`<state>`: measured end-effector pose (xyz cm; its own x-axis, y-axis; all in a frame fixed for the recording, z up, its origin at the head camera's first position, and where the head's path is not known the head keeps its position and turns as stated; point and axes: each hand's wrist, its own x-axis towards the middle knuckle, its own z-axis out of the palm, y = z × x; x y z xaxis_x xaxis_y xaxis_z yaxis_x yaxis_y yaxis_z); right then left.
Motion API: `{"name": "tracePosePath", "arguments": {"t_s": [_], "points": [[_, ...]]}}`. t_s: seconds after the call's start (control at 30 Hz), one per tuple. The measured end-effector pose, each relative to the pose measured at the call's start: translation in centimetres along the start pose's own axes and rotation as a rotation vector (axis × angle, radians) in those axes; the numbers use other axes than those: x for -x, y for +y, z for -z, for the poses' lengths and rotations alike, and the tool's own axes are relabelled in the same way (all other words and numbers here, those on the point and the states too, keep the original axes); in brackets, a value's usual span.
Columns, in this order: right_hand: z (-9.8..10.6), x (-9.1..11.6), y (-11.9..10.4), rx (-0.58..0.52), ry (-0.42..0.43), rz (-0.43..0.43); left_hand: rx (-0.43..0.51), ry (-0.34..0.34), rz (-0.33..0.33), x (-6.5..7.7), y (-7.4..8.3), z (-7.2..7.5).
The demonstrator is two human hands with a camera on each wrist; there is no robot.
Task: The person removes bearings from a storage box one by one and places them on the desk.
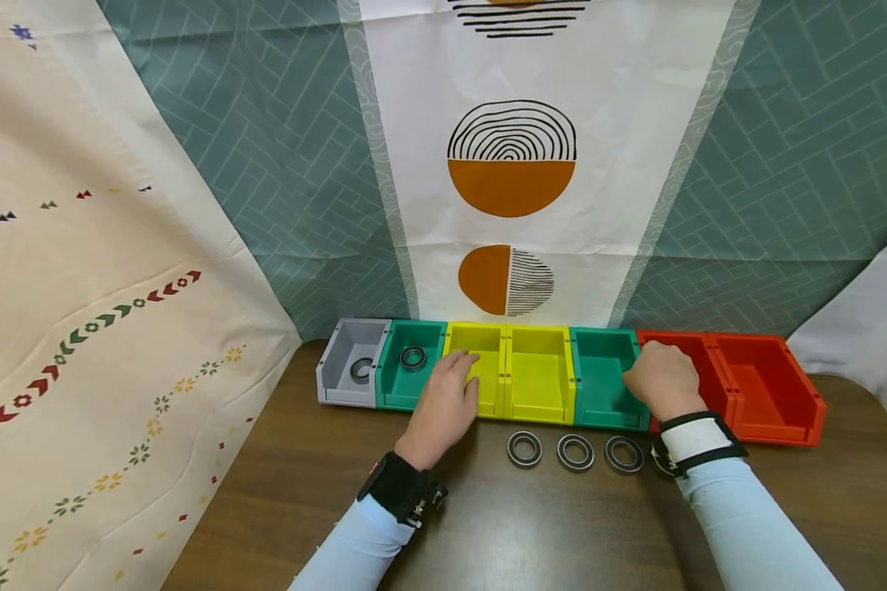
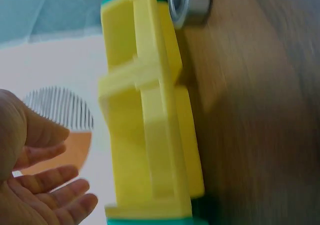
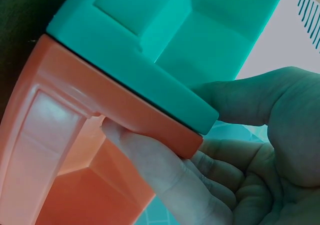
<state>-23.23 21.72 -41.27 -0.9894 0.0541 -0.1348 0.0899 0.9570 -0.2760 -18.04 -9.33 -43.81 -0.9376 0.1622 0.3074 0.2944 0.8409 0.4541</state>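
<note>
My right hand is at the border between the right green bin and the neighbouring red bin. In the right wrist view, its thumb lies inside the green bin and a finger reaches into the red bin, pinching their two adjoining walls. My left hand hovers over the front of the left yellow bin, holding nothing, its fingers loosely bent. In the left wrist view those fingers are apart from the yellow bins.
Ball bearings lie in the grey bin and left green bin. On the wooden table, bearings line up before the bins, one partly behind my right wrist. Another red bin ends the row; patterned cloth hangs behind.
</note>
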Motion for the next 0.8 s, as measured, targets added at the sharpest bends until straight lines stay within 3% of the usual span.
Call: {"name": "tracePosePath", "arguments": {"t_s": [0.1, 0.33, 0.8], "points": [[-0.1, 0.0, 0.0, 0.004, -0.006, 0.000, -0.022, 0.033, 0.041, -0.4, -1.3, 0.3], [0.0, 0.0, -0.1, 0.006, 0.004, -0.003, -0.051, 0.106, 0.061, -1.3, -4.1, 0.6], [0.0, -0.1, -0.2, 0.011, 0.006, -0.020, -0.074, 0.046, 0.136, -2.3, -7.0, 0.4]]}}
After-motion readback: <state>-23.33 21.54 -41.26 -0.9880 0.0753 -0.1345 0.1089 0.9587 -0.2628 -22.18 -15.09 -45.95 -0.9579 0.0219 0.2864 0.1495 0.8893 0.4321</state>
